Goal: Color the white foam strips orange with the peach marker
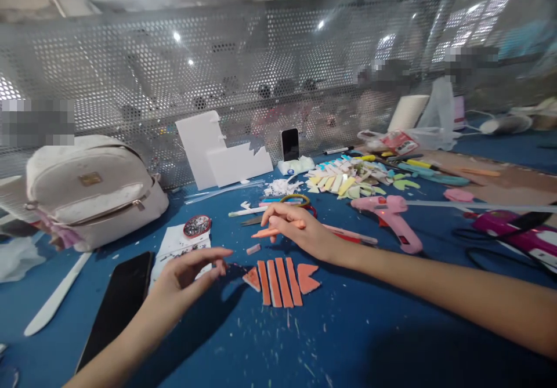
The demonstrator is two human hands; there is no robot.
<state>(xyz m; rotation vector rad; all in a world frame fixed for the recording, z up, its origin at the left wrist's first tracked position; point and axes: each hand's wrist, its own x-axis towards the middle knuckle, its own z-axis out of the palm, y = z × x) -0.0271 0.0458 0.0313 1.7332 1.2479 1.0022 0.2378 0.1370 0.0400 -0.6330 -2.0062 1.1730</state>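
Note:
My right hand (pixel 300 230) reaches across the blue table and pinches a thin orange foam strip (pixel 266 232) between thumb and fingers. Just below it lies a row of several orange foam strips (pixel 278 282) with a cut orange piece at each end. My left hand (pixel 191 272) hovers left of that row with the fingers loosely curled and the fingertips pinched together near a small piece I cannot make out. A short pale foam scrap (pixel 253 249) lies between the two hands.
A black phone (pixel 119 304) and a printed paper with a round glitter tin (pixel 197 225) lie on the left. A white backpack (pixel 89 188) stands behind. A pink glue gun (pixel 391 217), scissors, foam offcuts (pixel 343 182), white foam board (pixel 226 156) and a perforated metal screen sit beyond.

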